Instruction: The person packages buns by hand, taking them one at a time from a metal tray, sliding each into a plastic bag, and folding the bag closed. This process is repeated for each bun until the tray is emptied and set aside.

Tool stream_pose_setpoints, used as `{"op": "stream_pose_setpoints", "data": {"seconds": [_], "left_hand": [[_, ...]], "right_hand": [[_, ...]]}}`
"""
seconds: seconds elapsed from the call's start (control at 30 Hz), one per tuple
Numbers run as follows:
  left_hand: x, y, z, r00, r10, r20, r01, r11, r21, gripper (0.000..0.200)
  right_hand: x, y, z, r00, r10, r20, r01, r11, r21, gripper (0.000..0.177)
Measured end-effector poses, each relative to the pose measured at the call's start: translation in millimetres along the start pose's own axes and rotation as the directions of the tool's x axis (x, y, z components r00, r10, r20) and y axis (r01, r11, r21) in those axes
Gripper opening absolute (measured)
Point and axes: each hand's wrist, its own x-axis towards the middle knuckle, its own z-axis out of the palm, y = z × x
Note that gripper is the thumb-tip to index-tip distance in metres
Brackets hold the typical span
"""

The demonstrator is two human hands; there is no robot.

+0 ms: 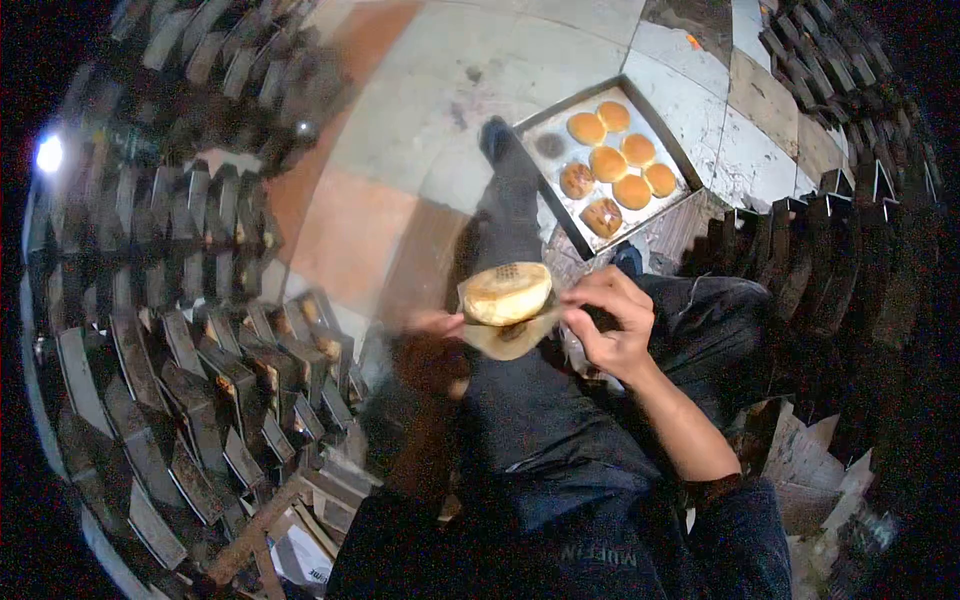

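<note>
Your bun [506,292] is pale golden with a dark crosshatch mark [508,271] on top, wrapper [500,342] tan, tray buns [610,163] deeper orange, trousers [530,420] dark grey.

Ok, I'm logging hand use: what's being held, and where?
A round bun on a wrapper, right hand pinching its right edge, blurred left hand at the left.

Dim fisheye view, black corners, lamp glare left, blurred motion.

floor [480,80]: pale and reddish tiles, stained | sides: stacked dark boxes [180,330] | lamp [48,153]: bright, far left
</note>
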Motion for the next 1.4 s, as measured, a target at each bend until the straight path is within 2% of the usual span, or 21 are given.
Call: {"op": "stream_pose_setpoints", "data": {"seconds": [0.1,0.23,0.27,0.33,0.4,0.5,0.57,0.6,0.67,0.73,0.8,0.87,1.0,1.07,1.1,1.17,1.23,1.3,1.33,1.37,1.4], "left_hand": [[10,5,27,0.987,-0.081,-0.139,0.075,0.996,-0.048,0.011],[73,29,40,0.94,-0.341,0.012,0.341,0.94,0.006,0.009],[76,25,40,0.651,-0.758,-0.045,0.736,0.644,-0.211,0.012],[67,29,26,0.354,-0.934,0.053,0.9,0.325,-0.29,0.016],[-29,-18,5,0.611,-0.791,0.031,0.702,0.523,-0.484,0.015],[-36,36,-34,0.615,-0.775,0.144,0.776,0.628,0.065,0.016],[-37,46,-45,0.811,-0.456,0.366,0.288,0.856,0.429,0.015],[-41,45,-46,0.808,-0.455,0.373,0.285,0.857,0.429,0.015],[-48,43,-47,0.589,-0.803,0.088,0.806,0.592,0.008,0.017],[19,37,-50,0.7,-0.692,0.175,0.694,0.717,0.059,0.017],[62,31,-41,0.778,-0.565,0.276,0.566,0.82,0.084,0.018],[84,23,-21,0.735,-0.64,0.225,0.663,0.747,-0.042,0.018],[89,-23,-9,0.614,-0.769,0.176,0.787,0.58,-0.212,0.02],[46,-75,-25,0.644,-0.683,0.345,0.738,0.674,-0.041,0.022],[28,-22,27,0.482,-0.876,0.023,0.796,0.427,-0.429,0.034],[45,23,39,0.62,-0.733,0.281,0.768,0.493,-0.409,0.024],[61,75,65,0.574,-0.693,0.436,0.818,0.462,-0.342,0.017],[66,101,72,0.611,-0.53,0.588,0.776,0.549,-0.311,0.014],[59,110,77,0.555,-0.492,0.671,0.799,0.539,-0.266,0.02],[51,111,85,0.559,-0.439,0.704,0.765,0.601,-0.232,0.027],[40,109,93,0.56,-0.381,0.736,0.719,0.665,-0.203,0.034]], "right_hand": [[16,12,8,0.963,-0.267,-0.03,0.252,0.936,-0.245,0.016],[63,25,36,0.951,-0.262,-0.163,0.218,0.944,-0.246,0.017],[68,34,33,0.934,0.013,-0.357,-0.084,0.979,-0.184,0.019],[46,29,33,0.922,-0.058,-0.383,-0.057,0.958,-0.281,0.023],[0,20,33,0.944,0.103,-0.313,-0.187,0.949,-0.253,0.026],[-69,21,33,0.854,0.493,-0.169,-0.519,0.833,-0.193,0.029],[-72,16,20,0.816,0.578,-0.001,-0.562,0.793,-0.237,0.029],[-61,10,8,0.8,0.589,0.114,-0.544,0.792,-0.277,0.029],[-26,-12,-7,0.905,0.421,-0.064,-0.41,0.823,-0.393,0.024],[0,-21,-12,0.972,0.207,0.111,-0.174,0.952,-0.252,0.01],[31,-31,6,0.944,-0.027,0.328,0.117,0.959,-0.257,0.04],[43,-7,27,0.856,0.044,0.514,0.133,0.944,-0.303,0.062],[87,52,18,0.928,0.199,0.315,-0.174,0.979,-0.106,0.072],[101,126,17,0.861,0.504,0.076,-0.495,0.862,-0.104,0.068],[122,133,10,0.761,0.639,0.109,-0.643,0.766,0.001,0.065],[147,205,-11,0.777,0.628,0.034,-0.609,0.765,-0.208,0.057],[129,296,-39,0.988,0.145,-0.043,-0.108,0.471,-0.876,0.057],[96,305,-51,0.74,0.652,0.166,-0.231,0.479,-0.847,0.042],[53,289,-45,0.758,0.63,0.168,-0.337,0.6,-0.725,0.029],[-6,351,-55,0.299,0.807,0.509,-0.051,0.547,-0.836,0.041],[12,251,-40,-0.212,0.526,0.824,0.379,0.821,-0.427,0.042]]}}
